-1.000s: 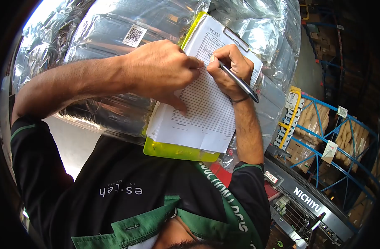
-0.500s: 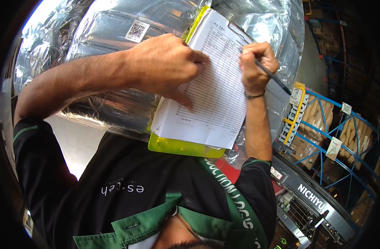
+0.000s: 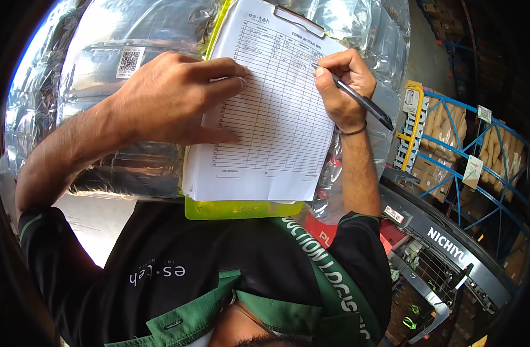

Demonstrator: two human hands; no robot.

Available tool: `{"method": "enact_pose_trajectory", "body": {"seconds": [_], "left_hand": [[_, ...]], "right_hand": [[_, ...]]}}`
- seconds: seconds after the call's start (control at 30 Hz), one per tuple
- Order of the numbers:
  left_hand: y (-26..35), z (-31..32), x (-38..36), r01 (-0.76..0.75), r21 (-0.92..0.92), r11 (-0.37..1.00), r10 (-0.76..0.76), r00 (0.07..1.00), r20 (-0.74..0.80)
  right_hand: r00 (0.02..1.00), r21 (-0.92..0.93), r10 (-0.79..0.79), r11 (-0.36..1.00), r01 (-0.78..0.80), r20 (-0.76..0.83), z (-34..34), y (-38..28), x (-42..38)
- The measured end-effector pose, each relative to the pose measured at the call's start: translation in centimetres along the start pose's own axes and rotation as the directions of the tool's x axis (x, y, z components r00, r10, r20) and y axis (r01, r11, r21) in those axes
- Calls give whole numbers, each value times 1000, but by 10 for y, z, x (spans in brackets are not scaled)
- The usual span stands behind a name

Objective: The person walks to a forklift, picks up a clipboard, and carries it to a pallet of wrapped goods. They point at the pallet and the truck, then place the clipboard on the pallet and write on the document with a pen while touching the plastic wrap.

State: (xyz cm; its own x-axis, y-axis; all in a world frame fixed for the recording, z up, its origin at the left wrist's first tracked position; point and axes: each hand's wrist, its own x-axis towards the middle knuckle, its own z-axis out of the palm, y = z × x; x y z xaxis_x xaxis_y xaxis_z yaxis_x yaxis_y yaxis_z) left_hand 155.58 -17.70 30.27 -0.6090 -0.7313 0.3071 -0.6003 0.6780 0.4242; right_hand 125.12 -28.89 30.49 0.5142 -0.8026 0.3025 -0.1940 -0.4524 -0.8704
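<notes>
A printed form (image 3: 271,127) with a ruled table and some handwriting in its upper rows lies on a yellow-green clipboard (image 3: 242,210) under a metal clip. My left hand (image 3: 178,98) rests on the form's left side, fingers apart, holding nothing. At the upper right of the sheet, my right hand (image 3: 347,87) grips a black pen (image 3: 366,104), its tip at the rows near the right columns. The clipboard lies against goods wrapped in clear plastic (image 3: 111,40), which carry a QR label (image 3: 130,62).
Blue racking (image 3: 467,156) with wrapped goods and boxes stands at the right. Below it is a dark machine marked NICHIYU (image 3: 444,240), beside a red part (image 3: 320,228). A yellow frame (image 3: 415,115) stands between the wrapped goods and the racking.
The clipboard and form appear farther left and more upright in view. My left hand has shifted left with its fingers more spread. My right hand still holds the pen, slightly farther left in view.
</notes>
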Motion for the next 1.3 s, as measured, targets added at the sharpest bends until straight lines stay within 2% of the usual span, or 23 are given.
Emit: {"method": "enact_pose_trajectory", "body": {"seconds": [0.03, 0.1, 0.2, 0.33, 0.47, 0.5, 0.57, 0.7, 0.73, 0.83, 1.13, 1.23, 1.3], "left_hand": [[-1, 1, 0, -9, 6, 1000, 9, 1000, -1], [-2, 2, 1, -21, 17, 1000, 21, 1000, -3], [-4, 4, 2, -23, -27, 999, 22, 999, -32], [-1, 0, 5, 3, -41, 999, -1, 1000, 30], [0, 3, 8, 15, -79, 997, -12, 999, 43], [0, 3, 8, 24, -88, 996, -20, 998, 52], [-1, 5, 7, 20, -78, 997, -16, 998, 62], [-2, 3, 7, 25, -79, 997, -19, 996, 82], [-2, 3, 7, 34, -80, 996, -27, 996, 87], [-1, 3, 7, 43, -77, 996, -35, 995, 97], [-1, 2, 7, 33, -66, 997, -27, 995, 93], [-2, 2, 7, 27, -72, 997, -20, 996, 90], [-1, 2, 7, 29, -78, 997, -22, 996, 91]], "right_hand": [[1000, 25, -30, 999, 30, -2, -5, 2, -1], [999, -150, -14, 988, 20, 46, -10, -3, -6], [997, -170, -38, 984, 48, 60, -6, -11, -12], [996, -178, -80, 982, 71, -46, -17, 1, -20], [993, -301, -104, 947, 114, 49, -3, -6, -19], [985, -357, -150, 918, 172, 88, 2, -11, -15], [977, -326, -176, 922, 207, 123, 10, -9, -9], [980, -283, -143, 943, 178, 139, 14, -5, -7], [974, -296, -105, 941, 163, 201, 9, -5, -8], [983, -270, -120, 950, 155, 140, 15, -4, -8], [980, -291, -99, 945, 147, 172, 11, -4, -7], [985, -252, -134, 955, 156, 105, 10, 3, -10], [982, -239, -135, 957, 164, 133, 10, 0, -8]]}}
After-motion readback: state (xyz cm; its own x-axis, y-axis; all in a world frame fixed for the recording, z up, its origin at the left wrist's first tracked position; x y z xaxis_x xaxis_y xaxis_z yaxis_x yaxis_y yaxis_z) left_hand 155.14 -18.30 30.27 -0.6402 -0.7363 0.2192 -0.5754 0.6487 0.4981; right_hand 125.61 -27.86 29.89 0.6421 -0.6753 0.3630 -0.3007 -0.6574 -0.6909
